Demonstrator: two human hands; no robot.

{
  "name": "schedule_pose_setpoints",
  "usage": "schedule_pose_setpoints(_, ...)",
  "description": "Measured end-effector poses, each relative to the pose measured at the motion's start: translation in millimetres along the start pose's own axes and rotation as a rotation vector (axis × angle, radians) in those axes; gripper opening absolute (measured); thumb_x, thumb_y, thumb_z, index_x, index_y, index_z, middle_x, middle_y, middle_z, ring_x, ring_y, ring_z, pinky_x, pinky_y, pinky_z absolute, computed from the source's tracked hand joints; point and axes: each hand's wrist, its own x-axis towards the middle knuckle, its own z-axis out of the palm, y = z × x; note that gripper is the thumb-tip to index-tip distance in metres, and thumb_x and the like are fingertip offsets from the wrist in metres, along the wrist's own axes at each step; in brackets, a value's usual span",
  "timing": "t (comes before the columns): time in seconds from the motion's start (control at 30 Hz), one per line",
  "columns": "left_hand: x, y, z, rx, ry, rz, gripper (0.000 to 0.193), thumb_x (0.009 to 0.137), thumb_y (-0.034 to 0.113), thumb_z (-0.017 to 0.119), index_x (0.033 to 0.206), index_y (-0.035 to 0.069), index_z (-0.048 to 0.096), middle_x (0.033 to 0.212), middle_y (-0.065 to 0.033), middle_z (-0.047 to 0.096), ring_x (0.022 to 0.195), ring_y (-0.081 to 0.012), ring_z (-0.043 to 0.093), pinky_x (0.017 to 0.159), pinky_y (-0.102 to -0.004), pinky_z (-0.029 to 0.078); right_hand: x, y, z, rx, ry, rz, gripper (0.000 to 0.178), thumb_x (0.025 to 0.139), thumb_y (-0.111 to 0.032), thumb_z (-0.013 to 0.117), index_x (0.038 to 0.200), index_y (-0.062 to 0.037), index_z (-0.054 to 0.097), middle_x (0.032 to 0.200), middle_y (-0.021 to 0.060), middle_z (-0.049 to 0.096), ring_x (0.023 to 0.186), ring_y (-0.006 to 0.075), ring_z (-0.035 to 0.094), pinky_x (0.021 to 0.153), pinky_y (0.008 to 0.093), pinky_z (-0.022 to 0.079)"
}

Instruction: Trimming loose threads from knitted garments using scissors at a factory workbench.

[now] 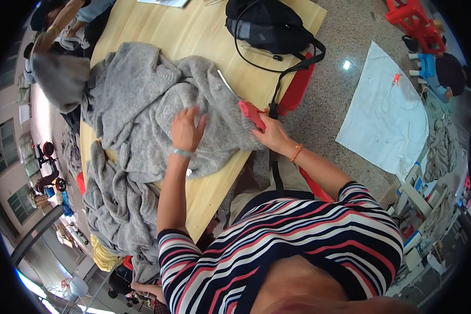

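One black bag (269, 26); contents hidden
Right hand (273, 136) gripping one red tool (250, 111); left hand (186, 132) spread over grey knitwear (133, 86)

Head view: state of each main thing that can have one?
Left hand: empty, fingers apart, over the gray garment; contact unclear.
Right hand: closed around the pink hand tool.
Pink hand tool: held at the gray garment's edge.
Gray garment: rumpled, spread on the wooden table.
Gray cloth heap: crumpled, draping past the table edge.
Black bag: lying on the table.
White sheet: spread on the floor.
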Motion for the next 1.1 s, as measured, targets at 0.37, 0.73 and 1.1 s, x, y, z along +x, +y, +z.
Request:
schedule_pose_setpoints(0.37, -17.3, 39.6, 93.6, 0.159, -0.048, 0.232, 0.053, 0.081, 0.040, 0.066, 0.128, 0.017, 0.057, 0.147, -0.0122, 0.039, 0.142, -0.0386, 0.023, 0.107, -0.0707, 0.012, -118.5, 14.4, -23.9, -0.463, 0.122, 0.201, 0.030, 0.087, -0.026, 0.066, 0.099, 0.0003, 0.057, 0.087, 0.0198, 0.060, 0.083, 0.0393, 0.061, 0.073, 0.0457, 0.050)
schedule_pose_setpoints(0.73, 1.1, 77.7, 111.3, 0.084, 0.011, 0.270, 0.061, 0.079, 0.045, 0.068, 0.126, 0.007, 0.056, 0.137, -0.0196, 0.048, 0.134, -0.0412, 0.035, 0.112, -0.0549, 0.021, -158.0, -32.1, -21.9, -0.434, 0.357, 0.316, 0.030, 0.088, -0.026, 0.064, 0.108, -0.0051, 0.056, 0.101, 0.0188, 0.054, 0.088, 0.0417, 0.060, 0.078, 0.0492, 0.050)
schedule_pose_setpoints(1.1, -58.7, 33.9, 84.7, 0.112, 0.050, 0.305, 0.081, 0.069, 0.057, 0.073, 0.128, 0.005, 0.054, 0.137, -0.0153, 0.047, 0.137, -0.0396, 0.030, 0.112, -0.0611, 0.017, -154.6, -16.7, -28.5, -0.369, 0.065, 0.193, 0.016, 0.084, -0.018, 0.063, 0.094, -0.0056, 0.065, 0.089, 0.0132, 0.063, 0.086, 0.0361, 0.062, 0.075, 0.0477, 0.051)
